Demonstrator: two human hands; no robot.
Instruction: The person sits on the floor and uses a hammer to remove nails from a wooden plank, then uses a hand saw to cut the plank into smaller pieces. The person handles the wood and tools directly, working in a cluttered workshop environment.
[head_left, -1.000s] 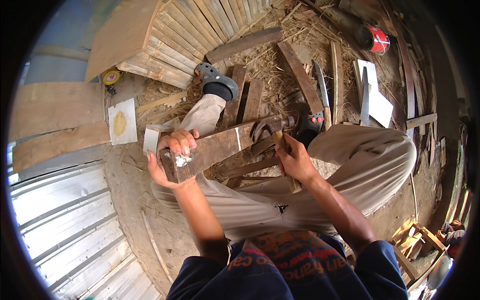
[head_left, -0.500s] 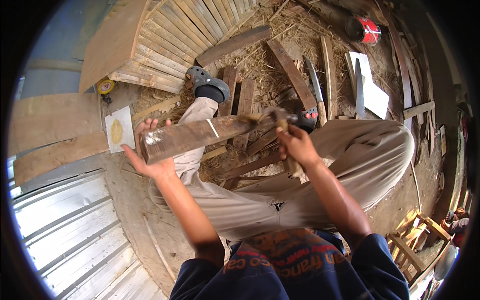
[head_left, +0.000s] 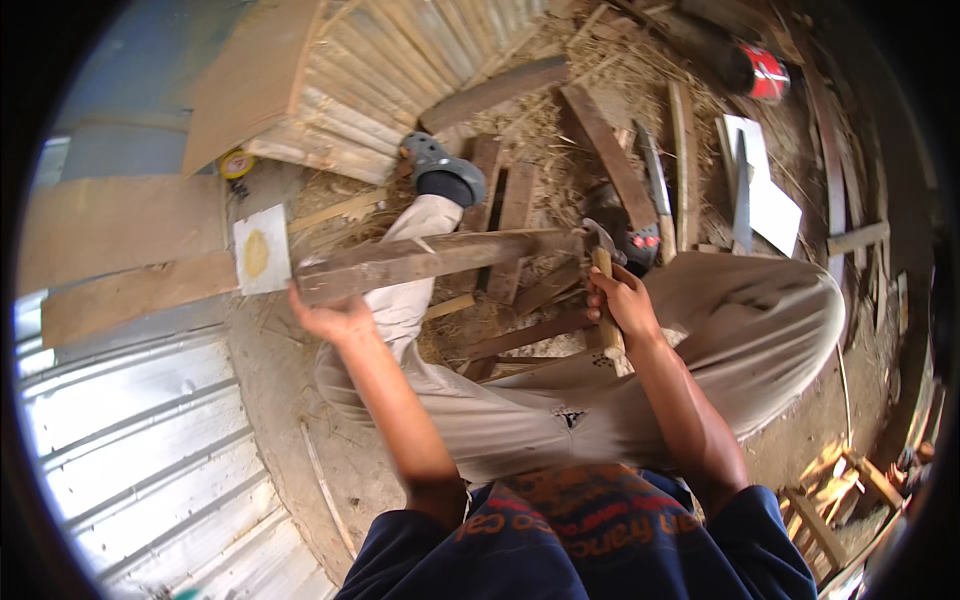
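Note:
A brown wooden plank (head_left: pixel 410 262) lies slantwise across my front, above my outstretched leg. My left hand (head_left: pixel 336 318) supports its left end from below and holds it there; the fingers are partly hidden behind the wood. My right hand (head_left: pixel 622 302) is closed around the wooden handle of a claw hammer (head_left: pixel 603 262). The hammer's metal head is at the plank's far right end; whether its claw is hooked on something there I cannot tell.
Several loose boards (head_left: pixel 610 155) lie on straw and wood chips ahead. A handsaw (head_left: pixel 742 195) rests by a white sheet (head_left: pixel 765 190), with another long blade (head_left: pixel 652 165) to its left. A slatted wooden panel (head_left: pixel 370 90), tape measure (head_left: pixel 237 163) and red-and-black can (head_left: pixel 765 73) lie farther out.
The plank has rolled so a narrower face shows. My left hand's spread fingers have closed in beneath its end. The hammer head has moved to the plank's right tip. The whole view has shifted slightly.

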